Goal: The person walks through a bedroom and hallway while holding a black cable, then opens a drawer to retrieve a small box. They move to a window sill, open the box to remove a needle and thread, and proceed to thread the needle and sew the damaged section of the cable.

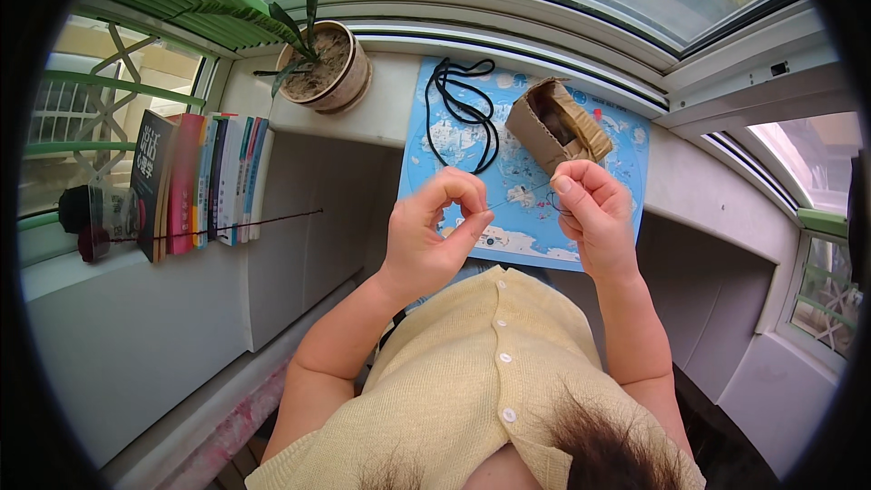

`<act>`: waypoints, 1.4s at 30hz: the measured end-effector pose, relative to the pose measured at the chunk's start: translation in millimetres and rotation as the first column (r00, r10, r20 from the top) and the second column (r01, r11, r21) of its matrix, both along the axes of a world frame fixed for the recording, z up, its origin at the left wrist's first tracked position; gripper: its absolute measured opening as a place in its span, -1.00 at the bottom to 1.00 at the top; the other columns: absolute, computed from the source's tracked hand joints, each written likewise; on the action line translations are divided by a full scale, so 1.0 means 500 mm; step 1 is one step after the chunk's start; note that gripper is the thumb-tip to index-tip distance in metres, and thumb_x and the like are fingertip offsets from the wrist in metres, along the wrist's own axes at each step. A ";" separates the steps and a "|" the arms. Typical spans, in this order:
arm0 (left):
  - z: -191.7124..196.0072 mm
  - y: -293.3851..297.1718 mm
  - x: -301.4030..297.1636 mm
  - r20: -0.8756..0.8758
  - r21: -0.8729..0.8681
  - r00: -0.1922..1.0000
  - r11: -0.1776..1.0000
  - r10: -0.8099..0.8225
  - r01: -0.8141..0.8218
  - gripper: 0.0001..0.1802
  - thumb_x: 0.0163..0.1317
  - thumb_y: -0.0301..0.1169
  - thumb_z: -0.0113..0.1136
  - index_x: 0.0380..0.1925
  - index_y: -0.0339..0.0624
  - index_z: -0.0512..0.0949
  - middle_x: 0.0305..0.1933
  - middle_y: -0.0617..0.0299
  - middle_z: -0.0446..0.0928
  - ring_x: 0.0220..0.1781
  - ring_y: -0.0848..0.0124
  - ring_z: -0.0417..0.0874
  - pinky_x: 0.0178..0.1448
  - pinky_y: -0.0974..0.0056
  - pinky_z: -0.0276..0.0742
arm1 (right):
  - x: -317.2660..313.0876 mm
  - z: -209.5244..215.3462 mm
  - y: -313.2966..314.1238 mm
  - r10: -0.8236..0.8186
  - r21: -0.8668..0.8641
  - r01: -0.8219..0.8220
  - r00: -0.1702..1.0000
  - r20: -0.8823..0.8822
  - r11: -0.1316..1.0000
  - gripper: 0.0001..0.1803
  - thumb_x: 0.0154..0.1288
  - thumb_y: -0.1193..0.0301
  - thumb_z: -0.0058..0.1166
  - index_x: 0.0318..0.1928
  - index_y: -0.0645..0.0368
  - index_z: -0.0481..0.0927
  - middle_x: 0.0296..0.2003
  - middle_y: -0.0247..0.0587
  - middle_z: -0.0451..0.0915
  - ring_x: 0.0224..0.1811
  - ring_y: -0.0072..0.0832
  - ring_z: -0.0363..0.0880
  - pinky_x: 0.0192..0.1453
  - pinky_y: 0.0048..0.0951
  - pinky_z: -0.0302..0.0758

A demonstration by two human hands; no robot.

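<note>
Over a blue map mat [417, 163] with white and grey patches, a thin dark thread [519, 196] runs between my two hands. My left hand [428, 234] pinches one end between thumb and forefinger, its fingers curled into a ring. At a slightly farther spot, my right hand [601, 218] holds the thread between thumb and fingertips, the other fingers folded in. A small dark loop hangs beside my right thumb. Whether a needle is among the fingers is too small to tell. Just beyond my right hand sits an open brown cardboard box [535, 132], its inside shadowed.
A black cord [442, 104] lies looped at the mat's far left. Behind it on the sill stands a potted plant [349, 82]. Upright books [186, 181] line the left ledge, near a dark red yarn ball [93, 243] with a strand stretching right. Window frames border the far side.
</note>
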State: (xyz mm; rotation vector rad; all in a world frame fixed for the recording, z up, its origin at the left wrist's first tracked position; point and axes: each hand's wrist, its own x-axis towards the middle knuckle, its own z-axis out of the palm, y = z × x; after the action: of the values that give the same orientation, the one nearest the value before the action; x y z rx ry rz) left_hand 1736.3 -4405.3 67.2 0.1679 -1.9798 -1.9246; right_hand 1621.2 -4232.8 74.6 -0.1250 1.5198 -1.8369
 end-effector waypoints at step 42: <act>-0.173 -0.123 -0.139 0.042 -0.856 0.960 0.506 0.278 -0.109 -0.77 0.09 -0.55 0.22 -0.22 -0.09 0.62 -0.14 0.25 0.47 -0.27 0.32 0.57 -0.28 0.25 0.55 | 0.002 -0.006 -0.036 0.006 -0.071 -0.005 1.000 0.025 0.997 -0.78 0.48 0.35 -0.07 -0.11 0.23 0.57 -0.60 -0.54 0.31 -0.60 -0.79 0.17 -0.51 -0.67 0.24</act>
State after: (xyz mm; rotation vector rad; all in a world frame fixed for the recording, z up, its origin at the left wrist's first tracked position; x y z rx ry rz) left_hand 1666.8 -4467.0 -19.0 0.2779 -2.6413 -0.6226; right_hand 1622.1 -4251.1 71.6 -0.1389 1.4363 -1.8817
